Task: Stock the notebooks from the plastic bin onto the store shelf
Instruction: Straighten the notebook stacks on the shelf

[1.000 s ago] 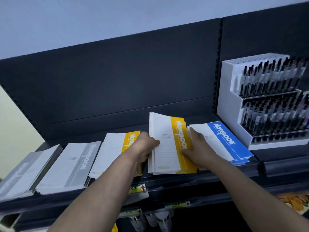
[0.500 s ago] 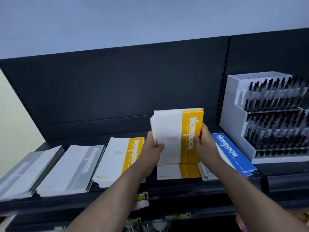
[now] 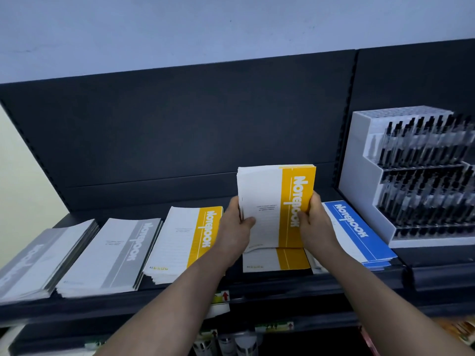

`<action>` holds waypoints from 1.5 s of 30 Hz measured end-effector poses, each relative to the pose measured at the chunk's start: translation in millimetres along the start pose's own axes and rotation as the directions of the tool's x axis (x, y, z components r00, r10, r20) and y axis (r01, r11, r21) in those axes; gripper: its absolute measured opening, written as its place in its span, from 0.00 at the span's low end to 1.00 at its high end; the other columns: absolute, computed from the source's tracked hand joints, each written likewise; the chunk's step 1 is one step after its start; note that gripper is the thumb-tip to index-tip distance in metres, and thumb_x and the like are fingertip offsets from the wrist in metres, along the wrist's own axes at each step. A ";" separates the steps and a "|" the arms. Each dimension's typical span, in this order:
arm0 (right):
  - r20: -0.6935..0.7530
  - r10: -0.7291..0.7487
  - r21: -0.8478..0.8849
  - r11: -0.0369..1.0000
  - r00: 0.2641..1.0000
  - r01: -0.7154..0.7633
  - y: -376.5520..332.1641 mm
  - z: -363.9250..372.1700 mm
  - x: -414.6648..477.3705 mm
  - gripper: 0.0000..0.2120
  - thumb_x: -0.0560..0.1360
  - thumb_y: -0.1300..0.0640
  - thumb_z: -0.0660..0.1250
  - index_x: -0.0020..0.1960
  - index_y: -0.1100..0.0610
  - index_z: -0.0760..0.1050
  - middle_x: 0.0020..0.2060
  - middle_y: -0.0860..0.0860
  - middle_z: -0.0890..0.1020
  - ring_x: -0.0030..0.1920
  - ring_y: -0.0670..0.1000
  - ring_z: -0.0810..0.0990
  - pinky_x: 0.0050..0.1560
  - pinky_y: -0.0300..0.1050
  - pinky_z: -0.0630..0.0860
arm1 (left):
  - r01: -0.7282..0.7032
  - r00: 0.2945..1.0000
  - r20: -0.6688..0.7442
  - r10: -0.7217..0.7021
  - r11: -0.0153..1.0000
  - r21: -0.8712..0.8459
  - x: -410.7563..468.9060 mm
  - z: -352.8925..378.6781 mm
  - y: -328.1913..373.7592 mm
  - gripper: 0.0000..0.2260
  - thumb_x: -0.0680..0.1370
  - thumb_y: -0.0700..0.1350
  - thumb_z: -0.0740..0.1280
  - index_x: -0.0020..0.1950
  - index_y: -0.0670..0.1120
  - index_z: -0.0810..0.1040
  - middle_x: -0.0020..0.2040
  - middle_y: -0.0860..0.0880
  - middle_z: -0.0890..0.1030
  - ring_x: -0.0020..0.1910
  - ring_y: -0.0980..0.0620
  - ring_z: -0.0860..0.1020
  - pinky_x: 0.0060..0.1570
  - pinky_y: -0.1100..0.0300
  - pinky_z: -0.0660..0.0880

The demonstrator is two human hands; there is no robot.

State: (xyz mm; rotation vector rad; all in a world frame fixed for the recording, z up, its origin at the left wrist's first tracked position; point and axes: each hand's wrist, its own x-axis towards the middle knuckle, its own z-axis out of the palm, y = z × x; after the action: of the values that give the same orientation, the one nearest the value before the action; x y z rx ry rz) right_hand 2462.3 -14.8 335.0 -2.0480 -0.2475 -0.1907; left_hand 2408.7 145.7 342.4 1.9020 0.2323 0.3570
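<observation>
Dark store shelf point(image 3: 257, 291) against a dark back panel, largely stocked: five flat piles of notebooks in a row along the front. White pen display point(image 3: 365, 176) at far right, racks full of black pens. From the left, two grey piles point(image 3: 33, 258) and point(image 3: 113, 255), a yellow pile point(image 3: 180, 242), a thin yellow pile point(image 3: 275, 260) of what looks like only a few copies, then a blue pile point(image 3: 359, 232) just beside the pen display. Raised upright above the thin pile, lower edge close over it, a stack of yellow notebooks point(image 3: 272, 201). Left hand point(image 3: 234, 227) closed on the stack's left edge, thumb across the white cover; right hand point(image 3: 314, 222) closed on the yellow spine side, fingers wrapped behind. Apparently being squared up before going down on the thin pile. Most of the shelf filled; this stack not yet laid. Plastic bin out of view, so remaining stock impossible to judge.
</observation>
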 end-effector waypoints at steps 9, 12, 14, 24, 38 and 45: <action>0.036 -0.085 0.014 0.996 0.996 0.084 -41.0 -4.0 -0.1 0.32 0.81 0.59 0.57 0.78 0.47 0.43 0.72 0.51 0.66 0.69 0.53 0.68 0.64 0.55 0.70 | -0.171 0.977 -0.100 0.191 0.969 0.177 -4.3 -32.1 16.3 0.32 0.81 0.40 0.62 0.78 0.61 0.52 0.66 0.58 0.76 0.63 0.54 0.74 0.61 0.53 0.74; 0.103 -0.062 -0.042 0.997 0.993 0.066 -50.1 9.2 -5.1 0.32 0.82 0.58 0.56 0.78 0.49 0.40 0.72 0.53 0.65 0.68 0.53 0.68 0.63 0.52 0.69 | -0.142 0.979 -0.106 0.175 0.954 0.263 -6.6 -49.4 12.9 0.30 0.82 0.41 0.59 0.79 0.59 0.52 0.67 0.56 0.75 0.64 0.52 0.73 0.62 0.53 0.72; 0.171 -0.031 -0.090 0.995 0.985 0.047 -60.1 21.7 -7.1 0.32 0.82 0.58 0.55 0.78 0.51 0.38 0.71 0.54 0.64 0.66 0.54 0.69 0.59 0.48 0.69 | -0.094 0.987 -0.095 0.129 0.946 0.309 -5.5 -67.9 9.7 0.28 0.82 0.42 0.58 0.79 0.58 0.53 0.65 0.54 0.76 0.62 0.51 0.73 0.61 0.55 0.71; 0.388 0.060 -0.156 0.988 0.920 0.002 -120.7 106.7 2.5 0.30 0.82 0.59 0.55 0.78 0.57 0.43 0.66 0.58 0.70 0.62 0.57 0.73 0.59 0.54 0.74 | 0.228 0.969 -0.195 -0.149 0.846 0.482 3.3 -163.8 5.2 0.15 0.82 0.41 0.57 0.65 0.35 0.67 0.58 0.36 0.75 0.59 0.38 0.74 0.47 0.52 0.70; 0.368 0.267 -0.436 0.896 0.891 -0.088 -92.5 154.4 -6.5 0.24 0.80 0.58 0.58 0.73 0.65 0.56 0.66 0.61 0.70 0.65 0.61 0.71 0.58 0.49 0.71 | 0.290 0.956 -0.164 -0.241 0.726 0.623 19.9 -168.4 -48.3 0.09 0.74 0.43 0.61 0.48 0.44 0.80 0.47 0.47 0.81 0.49 0.44 0.78 0.40 0.55 0.74; 0.502 0.221 -0.407 0.913 0.836 0.002 -96.2 135.5 -26.2 0.38 0.75 0.37 0.63 0.76 0.55 0.55 0.72 0.56 0.64 0.67 0.57 0.69 0.63 0.50 0.71 | 0.328 0.943 -0.082 -0.324 0.854 0.403 19.2 -167.3 -49.4 0.09 0.79 0.45 0.59 0.53 0.41 0.74 0.51 0.46 0.79 0.51 0.45 0.78 0.53 0.51 0.77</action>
State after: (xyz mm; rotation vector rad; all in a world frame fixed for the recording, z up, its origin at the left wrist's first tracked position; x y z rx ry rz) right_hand 2416.5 146.7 347.2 -2.4806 -0.4647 0.4640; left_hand 2367.7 316.0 352.8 2.2249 0.6755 0.0877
